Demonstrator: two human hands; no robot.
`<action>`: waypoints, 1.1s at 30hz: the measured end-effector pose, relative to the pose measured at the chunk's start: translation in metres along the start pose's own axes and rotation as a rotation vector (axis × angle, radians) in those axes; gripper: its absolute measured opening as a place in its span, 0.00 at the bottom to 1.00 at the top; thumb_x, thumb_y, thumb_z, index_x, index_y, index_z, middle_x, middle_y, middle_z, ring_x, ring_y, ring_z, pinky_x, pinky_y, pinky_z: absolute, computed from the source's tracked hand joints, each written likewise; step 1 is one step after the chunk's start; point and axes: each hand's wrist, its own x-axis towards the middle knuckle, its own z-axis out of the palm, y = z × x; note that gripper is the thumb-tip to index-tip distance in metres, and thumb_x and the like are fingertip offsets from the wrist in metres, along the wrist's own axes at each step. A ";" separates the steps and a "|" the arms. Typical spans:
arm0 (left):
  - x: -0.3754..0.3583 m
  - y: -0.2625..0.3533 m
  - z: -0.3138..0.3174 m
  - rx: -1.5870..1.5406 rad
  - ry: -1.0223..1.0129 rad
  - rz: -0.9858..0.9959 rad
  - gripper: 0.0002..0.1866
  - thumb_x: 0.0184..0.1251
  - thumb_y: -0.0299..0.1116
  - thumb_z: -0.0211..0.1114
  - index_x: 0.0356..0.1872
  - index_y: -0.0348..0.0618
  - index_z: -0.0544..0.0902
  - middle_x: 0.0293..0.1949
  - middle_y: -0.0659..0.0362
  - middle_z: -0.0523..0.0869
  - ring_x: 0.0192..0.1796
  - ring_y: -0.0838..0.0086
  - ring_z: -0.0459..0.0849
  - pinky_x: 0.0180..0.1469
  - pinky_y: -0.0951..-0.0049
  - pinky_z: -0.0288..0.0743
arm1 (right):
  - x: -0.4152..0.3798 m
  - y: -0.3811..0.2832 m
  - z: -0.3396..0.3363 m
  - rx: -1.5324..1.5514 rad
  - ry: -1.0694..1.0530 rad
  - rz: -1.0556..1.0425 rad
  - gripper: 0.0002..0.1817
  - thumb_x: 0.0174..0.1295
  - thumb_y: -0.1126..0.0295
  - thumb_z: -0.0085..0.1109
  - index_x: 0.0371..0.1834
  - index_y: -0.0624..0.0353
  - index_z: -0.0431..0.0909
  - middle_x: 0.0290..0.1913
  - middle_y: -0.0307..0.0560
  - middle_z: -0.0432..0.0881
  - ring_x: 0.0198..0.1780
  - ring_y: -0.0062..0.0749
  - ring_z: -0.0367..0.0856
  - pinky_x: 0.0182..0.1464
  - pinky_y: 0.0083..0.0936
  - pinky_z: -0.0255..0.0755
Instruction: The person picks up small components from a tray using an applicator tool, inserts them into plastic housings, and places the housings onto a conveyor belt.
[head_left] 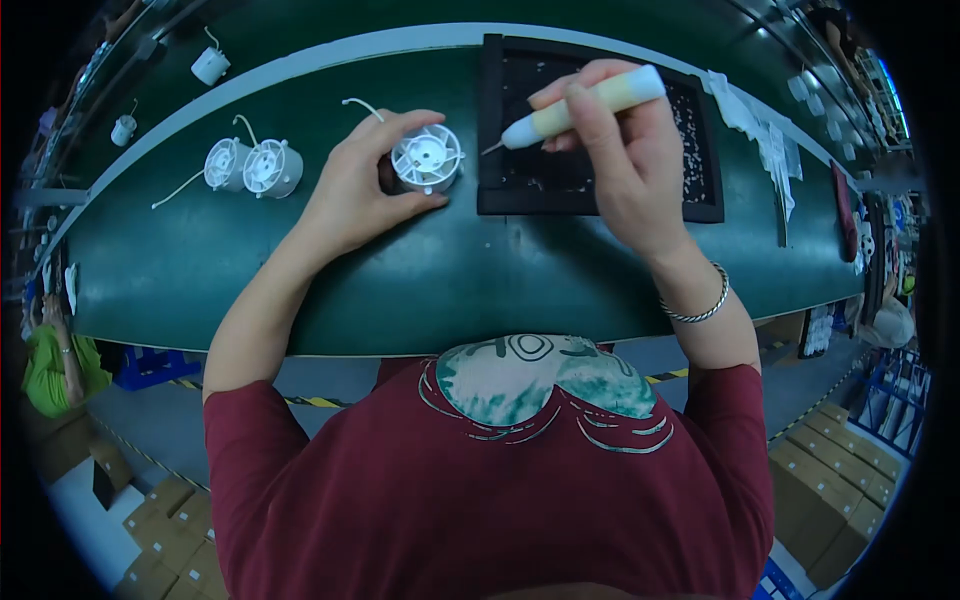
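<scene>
One white spoked unit sits pinched by its sides between thumb and fingers of the left hand, probably light, stiff plastic with fragile spokes, so hold the outer wall; right hand grips a pen-like tool, tip left of its fingers.

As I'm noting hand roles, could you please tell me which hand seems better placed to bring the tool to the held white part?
Probably the right hand: it grips the pen-shaped tool, whose thin tip points toward the white part, while the left hand holds that part.
</scene>
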 end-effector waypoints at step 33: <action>0.179 -0.044 -0.042 0.701 -0.043 -0.263 0.38 0.38 0.38 0.75 0.59 0.58 0.75 0.51 0.50 0.78 0.56 0.54 0.75 0.58 0.56 0.69 | -0.015 -0.001 -0.078 -0.588 0.257 -0.324 0.06 0.63 0.76 0.56 0.41 0.65 0.73 0.41 0.49 0.80 0.41 0.31 0.79 0.45 0.23 0.73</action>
